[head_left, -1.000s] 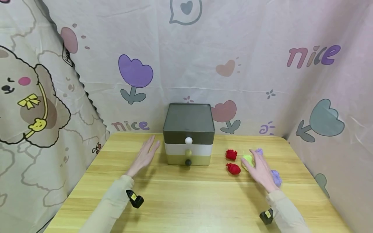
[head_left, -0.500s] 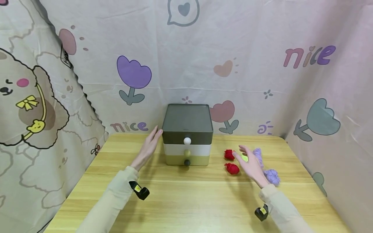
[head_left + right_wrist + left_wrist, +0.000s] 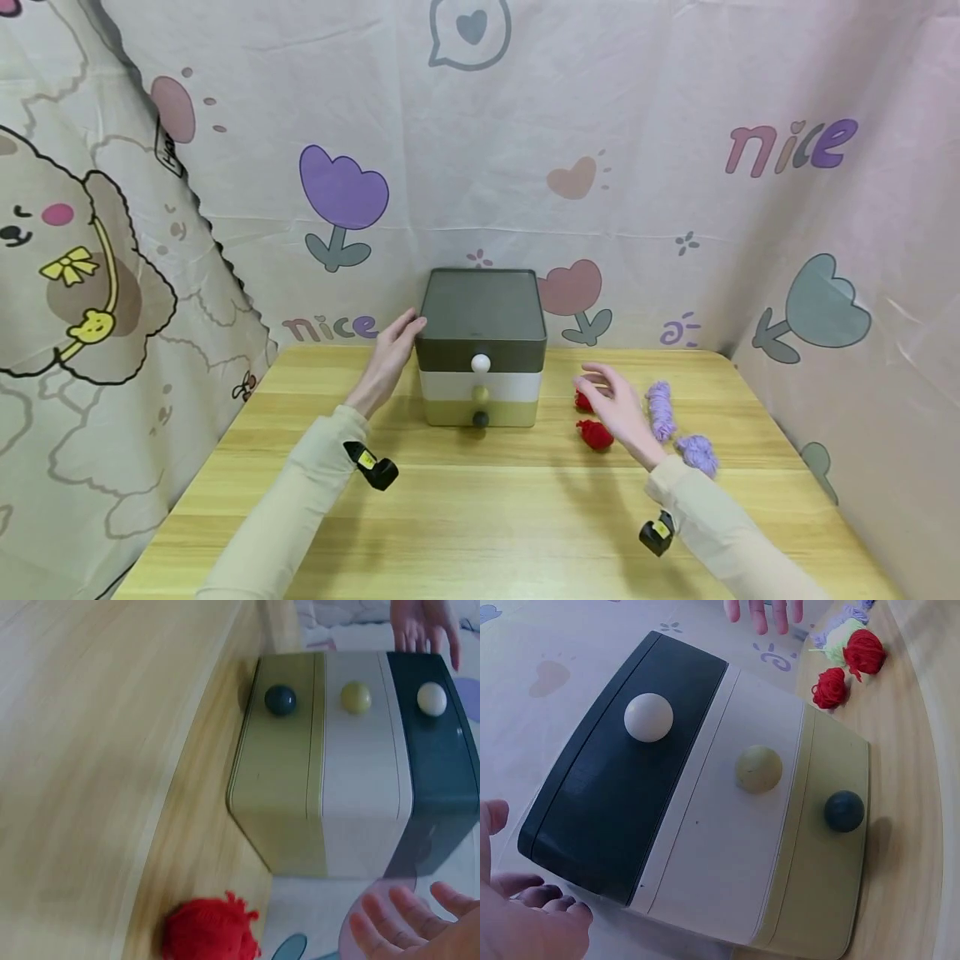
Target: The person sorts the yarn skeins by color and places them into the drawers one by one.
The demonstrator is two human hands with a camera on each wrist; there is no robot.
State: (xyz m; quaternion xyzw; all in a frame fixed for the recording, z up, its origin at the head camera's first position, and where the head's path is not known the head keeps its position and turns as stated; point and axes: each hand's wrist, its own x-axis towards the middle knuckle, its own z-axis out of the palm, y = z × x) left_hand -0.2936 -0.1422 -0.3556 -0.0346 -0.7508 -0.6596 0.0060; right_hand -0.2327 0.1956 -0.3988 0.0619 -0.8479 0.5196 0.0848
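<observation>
A small three-drawer box [image 3: 483,304] stands at the back middle of the table, its dark, white and olive drawers all closed. Each drawer has a round knob; the top one is a white knob [image 3: 649,718]. My left hand [image 3: 390,354] is at the box's upper left side, fingertips right at the top edge. My right hand [image 3: 618,408] hovers with relaxed fingers right of the box, holding nothing. Beneath it lies a red yarn ball [image 3: 582,403], partly covered, with another red yarn ball [image 3: 596,435] in front. A pale green yarn ball [image 3: 845,641] shows in the left wrist view.
Two purple yarn bundles [image 3: 660,412] lie to the right of the right hand. A printed cloth [image 3: 480,150] hangs behind the wooden table [image 3: 480,517] and along both sides. Black wrist cameras [image 3: 372,467] are strapped to both sleeves.
My left hand has moved right and up to the box's side. The right hand has moved left from over the green yarn toward the box, uncovering the purple yarn.
</observation>
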